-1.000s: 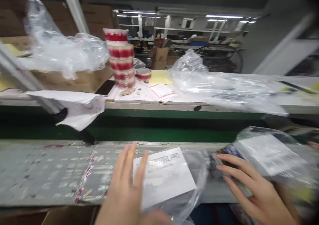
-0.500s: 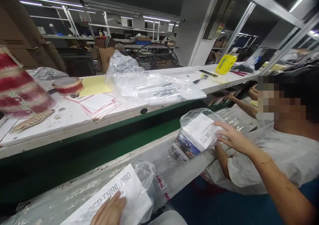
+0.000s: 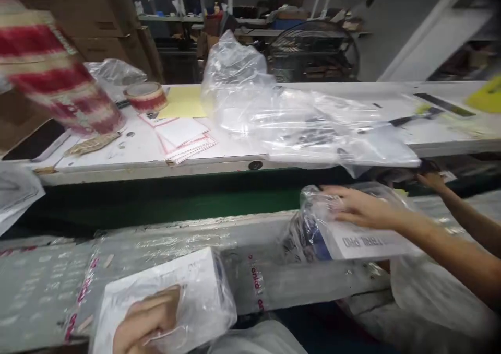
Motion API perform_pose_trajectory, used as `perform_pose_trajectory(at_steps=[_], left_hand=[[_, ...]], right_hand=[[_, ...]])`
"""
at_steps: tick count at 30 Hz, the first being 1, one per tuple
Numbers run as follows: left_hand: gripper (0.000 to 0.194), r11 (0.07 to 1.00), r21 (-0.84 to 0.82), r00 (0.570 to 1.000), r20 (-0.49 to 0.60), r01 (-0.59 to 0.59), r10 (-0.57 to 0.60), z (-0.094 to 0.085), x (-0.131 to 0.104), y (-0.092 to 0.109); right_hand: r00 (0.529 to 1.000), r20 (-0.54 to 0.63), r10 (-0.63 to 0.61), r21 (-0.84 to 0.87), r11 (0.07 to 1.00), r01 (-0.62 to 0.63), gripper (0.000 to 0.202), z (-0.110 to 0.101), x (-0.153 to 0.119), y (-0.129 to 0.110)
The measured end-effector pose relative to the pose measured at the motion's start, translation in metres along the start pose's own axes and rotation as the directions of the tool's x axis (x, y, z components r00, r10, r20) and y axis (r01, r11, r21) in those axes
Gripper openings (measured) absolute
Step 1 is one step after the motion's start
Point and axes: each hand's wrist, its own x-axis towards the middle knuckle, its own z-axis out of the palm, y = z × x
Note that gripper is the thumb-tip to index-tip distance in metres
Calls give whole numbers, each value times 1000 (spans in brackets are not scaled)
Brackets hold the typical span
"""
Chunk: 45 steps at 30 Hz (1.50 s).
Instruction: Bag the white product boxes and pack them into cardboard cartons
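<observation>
At the lower left, my left hand (image 3: pixel 151 315) has its fingers bent and pressed together on the plastic bag (image 3: pixel 195 312) around a white box (image 3: pixel 160 276). The bag is wrinkled under the fingers. The box lies on the plastic-covered surface (image 3: pixel 235 286) near me. My right hand is not in view. To the right, another person's hand (image 3: pixel 360 208) rests on a second bagged box (image 3: pixel 362 239), which has a white top with grey lettering and a dark blue side.
The white shelf (image 3: pixel 219 158) beyond holds clear plastic bags (image 3: pixel 254 103), a tape roll (image 3: pixel 146 98), red-edged labels (image 3: pixel 182 134), yellow paper (image 3: pixel 183 101) and a large red-and-cream wrapped object (image 3: pixel 66 77). A green strip (image 3: pixel 203 197) runs below it. Another arm (image 3: pixel 462 213) reaches in at right.
The view has turned left and down. My left hand's fingers have gone from lying fairly flat to bent on the bagged box. The other person's box has turned and now lies flatter.
</observation>
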Motion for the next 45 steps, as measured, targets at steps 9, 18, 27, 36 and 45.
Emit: perform_pose_trajectory(at_steps=[9, 18, 27, 36, 45], left_hand=[[49, 790, -569, 807, 564, 227, 174, -3, 38, 4], [52, 777, -623, 730, 573, 92, 373, 3, 47, 6], [26, 939, 13, 906, 269, -343, 327, -55, 7, 1], [52, 611, 773, 977, 212, -170, 4, -68, -3, -22], [47, 926, 378, 971, 214, 17, -105, -54, 18, -11]], right_hand=[[853, -498, 156, 92, 988, -127, 49, 40, 38, -85], [794, -396, 461, 495, 836, -239, 47, 65, 145, -212], [904, -315, 290, -13, 951, -310, 24, 108, 173, -260], [850, -284, 443, -75, 874, -480, 30, 123, 128, -269], [968, -127, 215, -167, 958, -235, 61, 133, 124, -293]])
